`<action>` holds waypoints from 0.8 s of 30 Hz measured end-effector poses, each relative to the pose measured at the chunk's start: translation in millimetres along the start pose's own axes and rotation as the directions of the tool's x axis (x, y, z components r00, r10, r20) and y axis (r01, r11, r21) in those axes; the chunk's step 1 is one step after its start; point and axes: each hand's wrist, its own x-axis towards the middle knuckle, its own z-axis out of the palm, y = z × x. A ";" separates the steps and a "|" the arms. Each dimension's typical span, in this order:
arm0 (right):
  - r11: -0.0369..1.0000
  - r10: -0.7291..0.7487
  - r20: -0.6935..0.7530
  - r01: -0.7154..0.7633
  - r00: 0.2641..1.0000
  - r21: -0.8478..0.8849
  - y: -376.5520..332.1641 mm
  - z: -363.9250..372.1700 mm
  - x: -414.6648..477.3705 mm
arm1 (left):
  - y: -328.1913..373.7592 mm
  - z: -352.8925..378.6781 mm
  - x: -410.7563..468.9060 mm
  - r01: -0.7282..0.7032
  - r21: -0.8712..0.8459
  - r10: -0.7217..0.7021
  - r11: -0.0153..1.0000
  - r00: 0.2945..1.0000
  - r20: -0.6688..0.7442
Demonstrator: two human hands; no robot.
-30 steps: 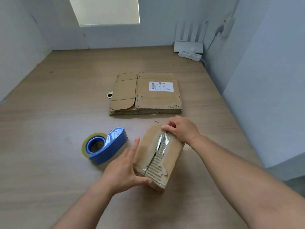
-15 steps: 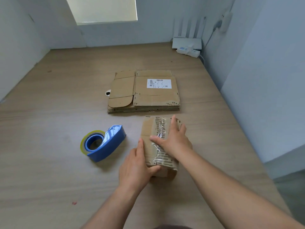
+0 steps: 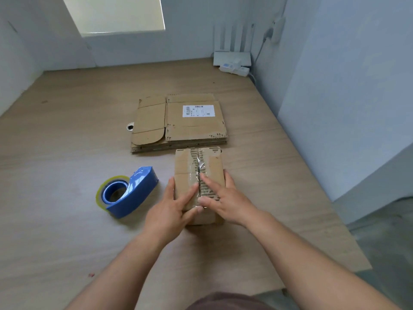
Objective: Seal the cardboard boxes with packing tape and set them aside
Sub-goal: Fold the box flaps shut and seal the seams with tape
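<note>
Two-handed press on small brown taped cardboard box point(image 3: 212, 162).
Left hand point(image 3: 166, 211), right hand point(image 3: 228, 202) flat on top, fingers point(image 3: 209, 183) straight, apart.

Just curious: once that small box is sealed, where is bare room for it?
The tabletop is bare right of the small box, toward the wall, and left of the tape dispenser. Crowded: the strip between box and flattened cardboard stack.

One taped cardboard box point(image 3: 212, 166), one stack of flattened cartons point(image 3: 178, 130), its layers too tight to count, and one blue tape dispenser point(image 3: 134, 193) carrying a single roll share one wooden table point(image 3: 67, 153). Two hands show: one left hand point(image 3: 166, 211), one right hand point(image 3: 228, 200). One shipping label point(image 3: 198, 110), one router point(image 3: 231, 58), one power strip point(image 3: 234, 69).
</note>
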 end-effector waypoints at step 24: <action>0.975 -0.192 -0.207 0.163 0.959 -0.151 10.7 3.0 13.4 | -67.3 -17.7 13.1 0.177 -0.321 -0.295 0.930 0.882 -0.368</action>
